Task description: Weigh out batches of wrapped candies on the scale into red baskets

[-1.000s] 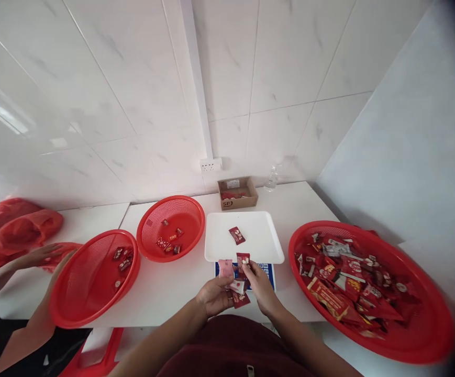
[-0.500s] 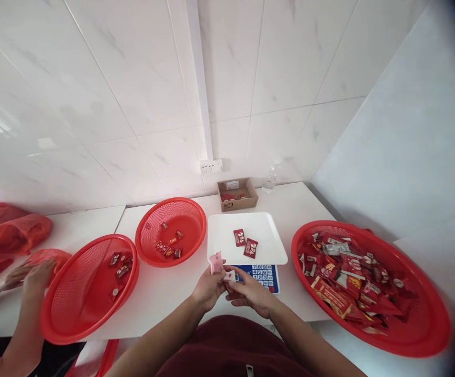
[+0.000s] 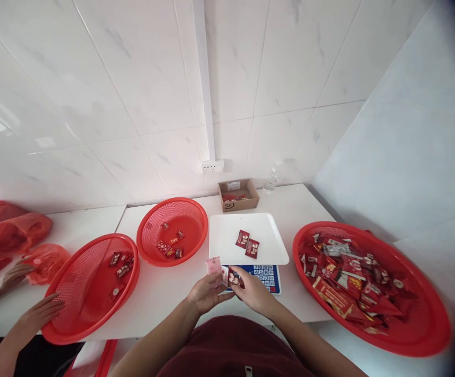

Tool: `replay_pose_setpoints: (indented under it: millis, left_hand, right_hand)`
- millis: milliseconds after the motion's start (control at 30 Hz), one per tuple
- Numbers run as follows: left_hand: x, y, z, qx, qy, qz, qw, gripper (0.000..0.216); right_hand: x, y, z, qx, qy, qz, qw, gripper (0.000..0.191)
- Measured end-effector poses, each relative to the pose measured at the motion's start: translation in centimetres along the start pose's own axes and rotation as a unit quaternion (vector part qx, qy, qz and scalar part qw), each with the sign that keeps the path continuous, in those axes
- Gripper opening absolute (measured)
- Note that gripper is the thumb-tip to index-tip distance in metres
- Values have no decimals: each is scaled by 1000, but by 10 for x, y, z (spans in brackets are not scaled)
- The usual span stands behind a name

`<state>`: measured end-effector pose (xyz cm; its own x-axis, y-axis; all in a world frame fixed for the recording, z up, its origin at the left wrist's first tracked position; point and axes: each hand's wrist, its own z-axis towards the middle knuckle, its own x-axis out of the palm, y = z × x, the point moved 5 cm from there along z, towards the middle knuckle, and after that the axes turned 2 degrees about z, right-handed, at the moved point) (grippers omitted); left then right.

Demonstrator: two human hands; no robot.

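My left hand [image 3: 207, 294] is closed on a pink snack packet [image 3: 213, 265], and a smaller white-and-pink packet [image 3: 224, 275] shows at its fingertips. Close beside it, my right hand [image 3: 254, 294] pinches a dark red snack packet [image 3: 235, 277] with a printed front. Both hands are over the front of a weighing scale, partly covering its blue keypad [image 3: 265, 276]. On the scale's white tray [image 3: 223, 230] lie two dark red packets, one [image 3: 242, 239] touching or overlapping the other [image 3: 252, 248].
A red basket [image 3: 372, 343] full of mixed packets stands at right. Two red baskets, one behind [image 3: 148, 225] and one nearer [image 3: 70, 293], hold several packets at left. A cardboard box [image 3: 246, 203] and clear bottle [image 3: 270, 183] stand behind. A co-worker's hand [image 3: 34, 319] touches the nearer basket; red bags [image 3: 15, 235] lie beyond.
My hands have parted slightly, and the dark red packet's front now shows in my right fingers. One tray packet has shifted towards the other. The co-worker's hand moved from a red bag to the basket.
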<state>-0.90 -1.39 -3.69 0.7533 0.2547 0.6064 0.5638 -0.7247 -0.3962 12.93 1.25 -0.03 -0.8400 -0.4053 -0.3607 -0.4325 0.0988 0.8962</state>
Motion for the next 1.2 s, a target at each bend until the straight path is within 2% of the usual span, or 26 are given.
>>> replay_pose_setpoints:
  millis: [100, 200, 333, 433, 500, 567, 700, 767, 900, 1067, 1200]
  left_hand:
    - [-6, -1, 1, 13, -3, -15, 1000, 10]
    - [-12, -5, 2, 27, -28, -21, 999, 17]
    - [-18, -8, 0, 24, -64, -41, 997, 19]
    - [-18, -7, -2, 26, -56, -31, 998, 26]
    - [-15, -6, -4, 37, -41, -18, 998, 34]
    - [-11, -4, -7, 46, -27, 6, 999, 37]
    - [4, 2, -12, 53, 7, 102, 993, 30]
    - [13, 4, -14, 61, 32, 156, 985, 28]
    - [28, 10, -17, 52, 54, 199, 977, 30]
    - [40, 20, -10, 24, 66, 217, 974, 37]
    - [45, 24, -3, 9, 27, 245, 969, 35]
  right_hand:
    - [0, -3, 1, -8, 27, 22, 999, 48]
    - [-1, -15, 5, 44, 55, 91, 993, 55]
    - [-16, -31, 19, 115, -12, 196, 974, 70]
    - [-25, -36, 27, 141, -50, 252, 956, 81]
    - [-25, -35, 27, 143, -38, 241, 959, 77]
    - [-19, -31, 22, 127, -2, 216, 968, 62]
    - [2, -21, 6, 82, 87, 186, 975, 36]
    - [9, -19, 1, 67, 100, 163, 979, 30]
    - [5, -22, -6, 74, 68, 159, 982, 25]
    - [-11, -28, -19, 76, 34, 219, 972, 30]
    - [-33, -43, -27, 83, -21, 255, 963, 33]
